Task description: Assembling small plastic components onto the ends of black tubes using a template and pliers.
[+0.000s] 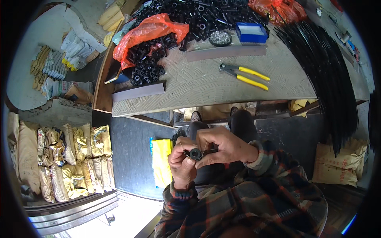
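- We take the pliers (253,73) as landmark: yellow handles, dark head pointing left, lying on the worktop (198,89).
- Left hand (182,164): below and left of the pliers, off the worktop's near edge, above the lap. We see its fingers closed round a black ring (194,150), hole facing up toward us.
- Right hand (228,146): below the pliers, just beside the left. We see its fingers pinching a slim dark piece (211,151) next to the ring; we cannot tell whether the two touch.
- Left of the pliers, we record a grey strip (139,92), a cluster of small black parts (146,73) and an orange bag (147,35).
- Just beyond the pliers: a second, longer strip (226,53). Behind it we find a round dish (210,38) of clear bits and a blue box (253,39).
- Farther beyond the pliers, we note a large heap (202,16) of black parts.
- Right of the pliers: a long bundle of black rods (323,67), hanging over the worktop's edge.
- Well below and left of the pliers, we see a yellow packet (162,162).
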Demonstrator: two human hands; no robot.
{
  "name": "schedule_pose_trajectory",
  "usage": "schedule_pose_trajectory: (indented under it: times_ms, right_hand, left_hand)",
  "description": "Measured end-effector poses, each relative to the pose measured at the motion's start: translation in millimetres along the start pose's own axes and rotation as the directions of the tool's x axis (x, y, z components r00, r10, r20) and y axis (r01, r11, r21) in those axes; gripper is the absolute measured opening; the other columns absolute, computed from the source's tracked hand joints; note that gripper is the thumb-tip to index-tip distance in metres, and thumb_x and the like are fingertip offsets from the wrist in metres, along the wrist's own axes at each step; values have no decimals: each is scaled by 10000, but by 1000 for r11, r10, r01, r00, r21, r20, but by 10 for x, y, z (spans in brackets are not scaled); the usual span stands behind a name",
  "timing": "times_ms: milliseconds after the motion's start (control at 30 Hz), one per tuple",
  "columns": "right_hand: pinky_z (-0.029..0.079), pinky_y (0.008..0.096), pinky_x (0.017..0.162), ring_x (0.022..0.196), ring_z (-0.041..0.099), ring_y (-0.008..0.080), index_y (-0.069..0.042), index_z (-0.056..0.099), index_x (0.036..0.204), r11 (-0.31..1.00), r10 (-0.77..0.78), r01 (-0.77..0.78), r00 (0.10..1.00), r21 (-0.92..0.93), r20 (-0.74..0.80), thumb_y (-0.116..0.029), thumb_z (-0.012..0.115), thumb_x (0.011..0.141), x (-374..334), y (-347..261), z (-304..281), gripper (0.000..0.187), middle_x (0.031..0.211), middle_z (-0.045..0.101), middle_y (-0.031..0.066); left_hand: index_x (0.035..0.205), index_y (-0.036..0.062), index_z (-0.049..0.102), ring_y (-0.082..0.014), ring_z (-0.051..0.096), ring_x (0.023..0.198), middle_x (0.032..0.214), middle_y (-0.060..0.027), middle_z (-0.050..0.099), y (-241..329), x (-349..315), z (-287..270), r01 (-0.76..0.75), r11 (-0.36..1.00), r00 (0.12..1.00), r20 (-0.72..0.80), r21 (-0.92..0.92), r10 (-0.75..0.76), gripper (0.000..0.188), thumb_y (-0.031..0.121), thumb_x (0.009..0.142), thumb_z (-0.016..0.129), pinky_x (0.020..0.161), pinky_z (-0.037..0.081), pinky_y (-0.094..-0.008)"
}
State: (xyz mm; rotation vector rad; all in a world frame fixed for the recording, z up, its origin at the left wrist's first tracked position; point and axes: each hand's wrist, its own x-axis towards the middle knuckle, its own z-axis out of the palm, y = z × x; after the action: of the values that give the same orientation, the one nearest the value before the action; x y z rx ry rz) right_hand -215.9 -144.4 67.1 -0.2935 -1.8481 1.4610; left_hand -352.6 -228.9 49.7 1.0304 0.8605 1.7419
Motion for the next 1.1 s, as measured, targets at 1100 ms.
schedule_pose_trajectory:
  times_ms: [1100]
  right_hand:
    - [472,403,849,808,642,225,44,562,1053,662,-343,56,909,-748,-236,-150,684,757,-250,5,495,375,930,636,113]
  left_hand:
    - [929,22,534,-128,499,834,888,-48,513,-167,-220,-92,-84,996,988,-129,35,88,284,247,818,666,778,403,-272]
